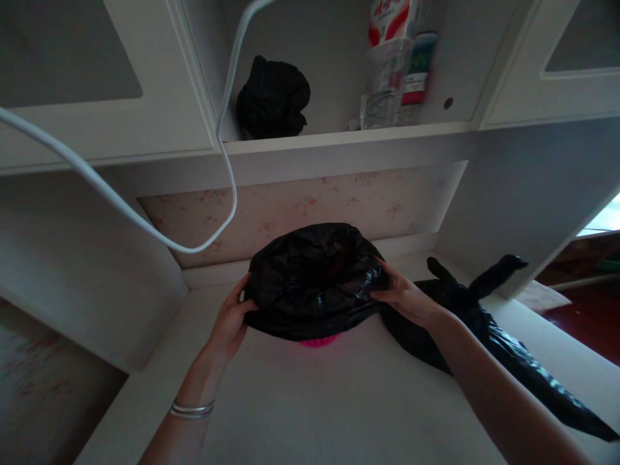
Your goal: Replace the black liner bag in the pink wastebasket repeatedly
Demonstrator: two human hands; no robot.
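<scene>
Pinching opposite sides of a black bag's [310, 290] rim, the person's left hand [232, 326] and right hand [409, 297] hold it near the tabletop's [290, 400] back edge, a pink thing [318, 341] beneath; a knotted bag [504, 349] lies toward the right edge.

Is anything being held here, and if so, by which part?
Yes: the open black plastic bag. The left hand holds the left side of its rim, the right hand the right side.

Hands [231, 324] grip black bag [314, 323] both sides; pink object [317, 341] beneath; knotted bag [501, 339] right.
</scene>
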